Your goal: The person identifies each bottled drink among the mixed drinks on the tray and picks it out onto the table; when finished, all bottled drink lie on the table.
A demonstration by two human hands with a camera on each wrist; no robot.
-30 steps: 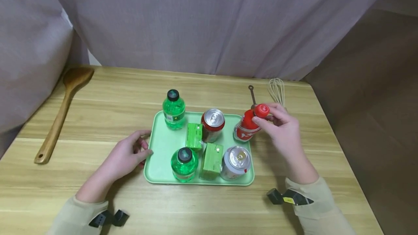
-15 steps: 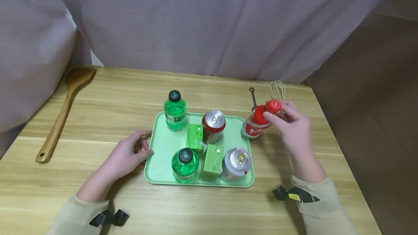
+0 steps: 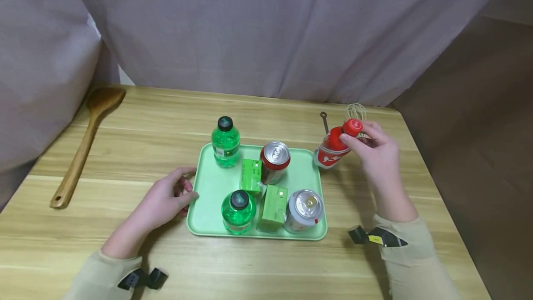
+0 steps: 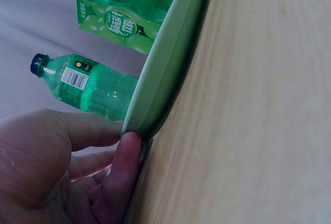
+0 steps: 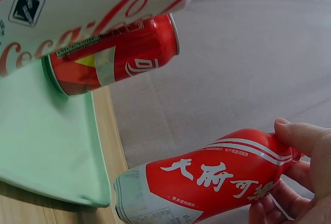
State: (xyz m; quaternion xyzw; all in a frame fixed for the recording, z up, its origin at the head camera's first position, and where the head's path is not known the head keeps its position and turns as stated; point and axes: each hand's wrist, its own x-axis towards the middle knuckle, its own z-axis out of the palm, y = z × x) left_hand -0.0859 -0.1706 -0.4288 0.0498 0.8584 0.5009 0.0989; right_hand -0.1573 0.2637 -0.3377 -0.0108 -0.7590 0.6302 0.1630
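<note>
My right hand [image 3: 381, 165] holds a red-labelled cola bottle [image 3: 331, 149] by its neck, just under the red cap. The bottle leans, its base just past the right rim of a light green tray [image 3: 205, 219]; white characters show on its label [image 5: 217, 175] in the right wrist view. At the tray's left edge, my left hand [image 3: 168, 198] pinches the rim between thumb and finger, as the left wrist view shows close up. Standing on the tray are two green drink bottles [image 3: 238, 214], two green juice boxes [image 3: 272, 207], a red can [image 3: 275, 165] and a white Coca-Cola can [image 3: 304, 214].
A wooden spatula [image 3: 81, 156] lies on the table at the left. Behind the red-labelled bottle are a whisk [image 3: 355, 111] and a thin brown handle [image 3: 325, 121] with a ring end. Grey cloth [image 3: 250, 31] hangs along the back edge.
My right hand has carried the cola bottle rightward and away from me, from over the tray's right side to beyond its rim. The left hand stays at the tray's edge.
</note>
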